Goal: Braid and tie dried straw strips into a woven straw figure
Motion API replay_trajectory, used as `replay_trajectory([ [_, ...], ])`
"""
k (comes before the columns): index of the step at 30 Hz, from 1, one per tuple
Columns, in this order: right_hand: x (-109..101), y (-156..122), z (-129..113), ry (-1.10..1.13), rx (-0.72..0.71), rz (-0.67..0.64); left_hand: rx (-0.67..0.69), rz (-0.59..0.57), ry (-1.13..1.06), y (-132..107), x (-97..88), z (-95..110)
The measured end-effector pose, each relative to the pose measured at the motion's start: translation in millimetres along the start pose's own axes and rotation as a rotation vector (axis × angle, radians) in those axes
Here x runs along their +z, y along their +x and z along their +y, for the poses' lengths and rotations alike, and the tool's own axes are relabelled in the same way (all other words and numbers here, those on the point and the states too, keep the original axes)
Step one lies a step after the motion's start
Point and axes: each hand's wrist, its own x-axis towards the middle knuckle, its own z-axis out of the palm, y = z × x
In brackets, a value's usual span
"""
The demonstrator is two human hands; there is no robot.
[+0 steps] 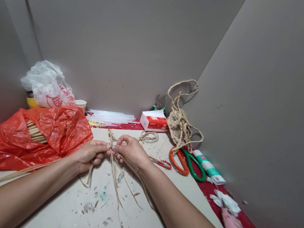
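Red plastic bag [50,132] on the left; twine coil [179,126] and orange-handled scissors [186,171] on the right. Left hand [91,154] and right hand [131,151] meet fingertip to fingertip, pinching straw strands [114,177] mid-table. Long axis runs far-to-near, loose ends trailing near.

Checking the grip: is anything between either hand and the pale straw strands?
Nothing visible does. The left hand and right hand both pinch the straw strands directly, fingertips meeting. The red plastic bag lies off to the left, the small red scissors to the right.
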Motion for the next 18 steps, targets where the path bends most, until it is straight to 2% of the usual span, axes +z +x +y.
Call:
replay_trajectory([
  [3, -0.7, -0.3, 0.2, 0.008, 0.017, -0.025, -0.007, 0.004, -0.016, -0.5, 0.9, 0.7],
  [6, -6.3, 0.8, -1.7, -0.088, 0.02, -0.06, -0.007, -0.004, -0.015, 0.1, 0.0, -0.2],
  [10, -15.7, 2.4, -5.7, -0.226, -0.021, 0.031, -0.007, -0.019, -0.021, 2.1, -2.2, -1.7],
  [11, -17.1, 2.4, -6.5, -0.209, -0.009, 0.008, -0.009, -0.027, -0.022, 2.4, -2.6, -1.6],
  [15, -19.1, 1.2, -6.0, -0.117, 0.086, -0.223, -0.025, -0.055, -0.007, 1.5, -2.3, 0.6],
  [18, -19.8, 2.0, -2.0, -0.079, 0.146, -0.292, -0.028, -0.042, 0.006, 0.2, -0.5, 2.3],
])
